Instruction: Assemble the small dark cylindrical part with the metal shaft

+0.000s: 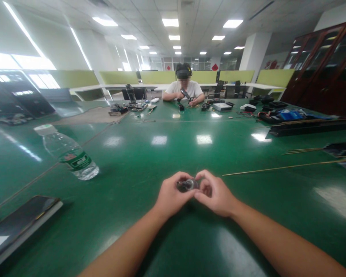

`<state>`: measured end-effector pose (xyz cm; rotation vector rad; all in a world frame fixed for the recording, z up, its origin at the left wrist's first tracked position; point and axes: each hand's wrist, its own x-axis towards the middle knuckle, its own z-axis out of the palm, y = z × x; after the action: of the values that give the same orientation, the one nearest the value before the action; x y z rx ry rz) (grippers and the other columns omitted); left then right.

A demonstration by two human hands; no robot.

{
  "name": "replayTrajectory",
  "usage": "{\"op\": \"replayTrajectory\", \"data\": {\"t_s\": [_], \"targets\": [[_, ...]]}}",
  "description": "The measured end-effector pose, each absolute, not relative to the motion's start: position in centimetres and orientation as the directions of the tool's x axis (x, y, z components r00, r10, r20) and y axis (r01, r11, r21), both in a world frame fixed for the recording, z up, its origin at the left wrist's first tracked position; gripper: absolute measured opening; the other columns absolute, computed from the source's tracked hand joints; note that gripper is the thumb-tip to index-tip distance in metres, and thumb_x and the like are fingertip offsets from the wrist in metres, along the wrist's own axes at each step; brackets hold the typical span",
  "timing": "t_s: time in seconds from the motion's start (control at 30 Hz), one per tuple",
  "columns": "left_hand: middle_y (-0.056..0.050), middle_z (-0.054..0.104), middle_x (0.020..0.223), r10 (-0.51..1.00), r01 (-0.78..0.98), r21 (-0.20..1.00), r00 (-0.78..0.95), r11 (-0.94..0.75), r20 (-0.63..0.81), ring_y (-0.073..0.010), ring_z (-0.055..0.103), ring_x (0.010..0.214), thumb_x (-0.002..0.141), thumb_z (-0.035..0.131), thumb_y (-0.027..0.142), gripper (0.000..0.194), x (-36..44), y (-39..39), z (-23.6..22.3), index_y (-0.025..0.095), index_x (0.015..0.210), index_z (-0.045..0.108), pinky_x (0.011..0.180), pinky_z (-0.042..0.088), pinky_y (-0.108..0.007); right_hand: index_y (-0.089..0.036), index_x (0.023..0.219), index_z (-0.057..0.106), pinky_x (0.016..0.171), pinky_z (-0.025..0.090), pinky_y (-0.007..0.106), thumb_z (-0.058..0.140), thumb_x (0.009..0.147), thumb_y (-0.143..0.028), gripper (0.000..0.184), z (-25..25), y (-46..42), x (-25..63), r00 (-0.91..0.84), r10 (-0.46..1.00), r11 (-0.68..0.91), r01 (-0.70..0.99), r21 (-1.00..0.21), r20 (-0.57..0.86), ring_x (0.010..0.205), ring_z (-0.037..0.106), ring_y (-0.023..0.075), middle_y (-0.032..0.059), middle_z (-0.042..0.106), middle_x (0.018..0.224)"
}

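Note:
Between my two hands is a small dark cylindrical part point(192, 185) with a paler metallic ring and a narrower black end pointing left. My left hand point(173, 194) is closed around it, thumb in front and fingers behind. The fingers and thumb of my right hand point(215, 192) are closed on its right end, and the two hands meet at the fingertips. My fingers cover parts of it, and its exact kind is hard to make out. Both hands are just above the green table point(138, 200).
A clear water bottle point(75, 159) leans in view at left, beyond a dark flat case point(23, 219). Thin brass-coloured rods point(276, 168) lie at right. Across the table a person point(184, 88) works with a dark tool point(185, 93); electronics and tools point(222, 106) lie nearby.

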<state>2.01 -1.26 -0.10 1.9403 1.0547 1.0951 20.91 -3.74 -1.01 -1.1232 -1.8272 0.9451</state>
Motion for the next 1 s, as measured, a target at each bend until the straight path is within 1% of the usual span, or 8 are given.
{"op": "replayTrajectory", "data": {"t_s": [0.1,0.23,0.37,0.47,0.6,0.73,0.83,1.0], "targets": [[-0.003,0.072,0.087,0.888,0.322,0.840,0.303,-0.436,0.345,-0.0174,0.067,0.080,0.070,0.079,0.024,0.025,1.98,-1.10,-0.38,0.017,0.092,0.069,0.075,0.052,-0.026,-0.020,0.111,0.054,0.052,0.039,0.020,0.065,0.082,-0.026,0.031,-1.00,-3.79,20.83,-0.292,0.923,0.351,0.379,-0.856,0.249,0.052,0.052,0.0103,-0.0052,0.058,0.064],[-0.005,0.073,0.088,0.898,0.289,0.862,0.280,-0.416,0.340,-0.0186,0.068,0.081,0.072,0.080,0.030,0.028,1.99,-0.87,-0.40,0.016,0.093,0.069,0.079,0.054,-0.029,-0.020,0.115,0.059,0.053,0.041,0.021,0.066,0.082,-0.029,0.034,-0.89,-3.78,20.86,-0.290,0.921,0.365,0.397,-0.842,0.262,0.054,0.054,0.0113,-0.0041,0.060,0.064],[-0.005,0.073,0.089,0.912,0.286,0.877,0.266,-0.385,0.314,-0.0191,0.068,0.083,0.073,0.078,0.032,0.028,1.99,-0.78,-0.17,0.016,0.094,0.070,0.082,0.055,-0.030,-0.019,0.119,0.059,0.056,0.044,0.022,0.068,0.081,-0.029,0.040,-0.80,-3.81,20.98,-0.306,0.913,0.380,0.401,-0.834,0.269,0.055,0.056,0.0120,-0.0029,0.063,0.066],[-0.005,0.074,0.091,0.920,0.281,0.888,0.253,-0.365,0.298,-0.0194,0.068,0.084,0.074,0.078,0.033,0.028,1.95,-0.76,-0.16,0.016,0.095,0.070,0.083,0.054,-0.031,-0.018,0.120,0.059,0.057,0.045,0.023,0.068,0.081,-0.030,0.042,-0.77,-3.88,20.97,-0.320,0.908,0.388,0.404,-0.828,0.270,0.056,0.057,0.0125,-0.0020,0.064,0.067],[-0.005,0.074,0.087,0.929,0.287,0.895,0.251,-0.341,0.273,-0.0197,0.069,0.081,0.074,0.076,0.034,0.026,1.84,-0.70,-0.29,0.015,0.091,0.070,0.079,0.054,-0.030,-0.018,0.121,0.059,0.059,0.046,0.024,0.068,0.081,-0.031,0.044,-0.86,-3.97,20.85,-0.341,0.898,0.406,0.402,-0.821,0.277,0.058,0.058,0.0132,-0.0014,0.066,0.068],[-0.005,0.074,0.084,0.939,0.242,0.926,0.256,-0.291,0.228,-0.0191,0.069,0.077,0.074,0.076,0.035,0.026,1.78,-0.61,-0.35,0.015,0.088,0.070,0.073,0.054,-0.028,-0.018,0.123,0.058,0.059,0.046,0.024,0.068,0.081,-0.031,0.045,-1.01,-4.04,20.79,-0.356,0.893,0.410,0.396,-0.822,0.274,0.058,0.059,0.0132,-0.0011,0.066,0.069],[-0.004,0.074,0.083,0.945,0.223,0.940,0.261,-0.258,0.197,-0.0182,0.068,0.075,0.074,0.075,0.036,0.025,1.79,-0.54,-0.24,0.014,0.087,0.070,0.071,0.053,-0.026,-0.017,0.124,0.057,0.059,0.046,0.024,0.068,0.081,-0.031,0.046,-1.02,-4.11,20.82,-0.359,0.890,0.417,0.392,-0.820,0.282,0.058,0.058,0.0132,-0.0011,0.066,0.069],[-0.004,0.072,0.079,0.943,0.237,0.935,0.269,-0.264,0.198,-0.0165,0.065,0.072,0.074,0.075,0.036,0.025,1.76,-0.60,-0.02,0.014,0.084,0.069,0.069,0.051,-0.025,-0.017,0.123,0.057,0.059,0.046,0.024,0.069,0.081,-0.030,0.046,-0.93,-4.24,20.79,-0.370,0.884,0.428,0.389,-0.816,0.287,0.058,0.059,0.0131,-0.0012,0.066,0.069]]}}
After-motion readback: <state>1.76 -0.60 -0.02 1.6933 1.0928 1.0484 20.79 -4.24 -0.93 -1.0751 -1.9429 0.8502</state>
